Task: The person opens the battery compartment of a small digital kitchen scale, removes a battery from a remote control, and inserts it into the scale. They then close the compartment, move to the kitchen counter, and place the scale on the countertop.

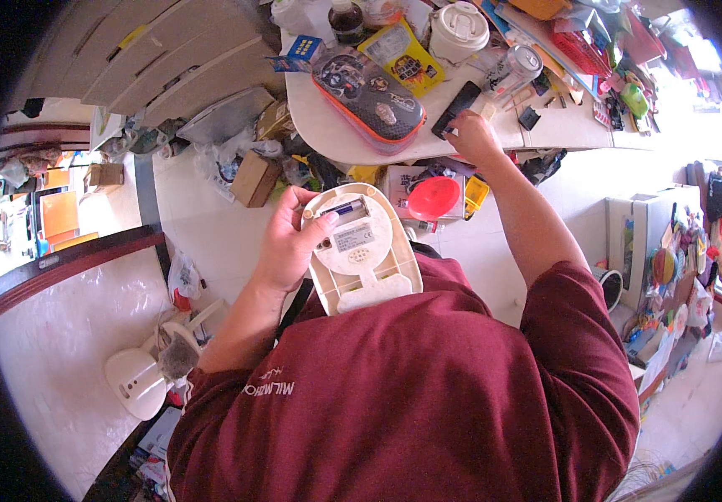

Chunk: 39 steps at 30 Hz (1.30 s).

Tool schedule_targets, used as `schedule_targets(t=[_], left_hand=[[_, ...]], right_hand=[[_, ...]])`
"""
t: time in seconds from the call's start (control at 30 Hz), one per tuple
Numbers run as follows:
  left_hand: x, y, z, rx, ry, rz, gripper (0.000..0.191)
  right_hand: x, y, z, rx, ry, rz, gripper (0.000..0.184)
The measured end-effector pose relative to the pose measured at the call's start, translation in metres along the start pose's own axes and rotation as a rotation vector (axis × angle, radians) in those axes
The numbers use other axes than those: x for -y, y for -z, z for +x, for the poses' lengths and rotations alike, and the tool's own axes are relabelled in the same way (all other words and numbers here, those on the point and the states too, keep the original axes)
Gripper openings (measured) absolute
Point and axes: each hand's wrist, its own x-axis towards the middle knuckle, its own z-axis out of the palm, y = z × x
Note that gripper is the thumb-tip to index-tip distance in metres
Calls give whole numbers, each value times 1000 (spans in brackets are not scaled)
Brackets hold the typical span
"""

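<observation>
My left hand [295,241] grips a white plastic device, seemingly a kitchen scale [361,257], with its underside facing up. A cylindrical battery [342,208] lies in the uncovered battery compartment, just above my thumb. The underside bears a printed label and a raised round section. My right hand [475,137] reaches to the table's near edge, its fingertips at the lower end of a black smartphone [459,106]. Whether those fingers hold anything is hidden. To the right of that hand, a small black plastic piece [529,118] lies on the table.
On the white table [301,119] are a dark pencil case [367,94], a yellow packet [403,56], a white lidded container [459,30] and a can [521,63]. Under its edge sit a red bowl [433,197] and a cardboard box [254,179]. A white chair [138,383] stands at left.
</observation>
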Motion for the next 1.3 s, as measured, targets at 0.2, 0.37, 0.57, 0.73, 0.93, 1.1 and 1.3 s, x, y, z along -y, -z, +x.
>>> schedule_targets(t=[0.2,0.37,0.57,0.73,0.93,1.1,1.3], left_hand=[[-6,0,0,-35,-4,-2,24],[0,8,1,-29,-16,-29,21],[-4,10,5,-41,-26,121,21],[-13,5,5,-31,-20,90,22],[-10,10,5,-29,-27,85,23],[-10,12,4,-15,-85,129,22],[-16,7,1,-26,-34,33,21]], right_hand=[[-15,-16,15,51,56,-68,23],[-5,-2,20,78,87,-64,24],[26,16,14,138,-87,-51,26],[35,23,14,227,-22,-203,22],[38,21,10,200,36,-189,23],[6,-29,4,89,-97,-101,31],[6,-16,-1,-350,8,267,22]])
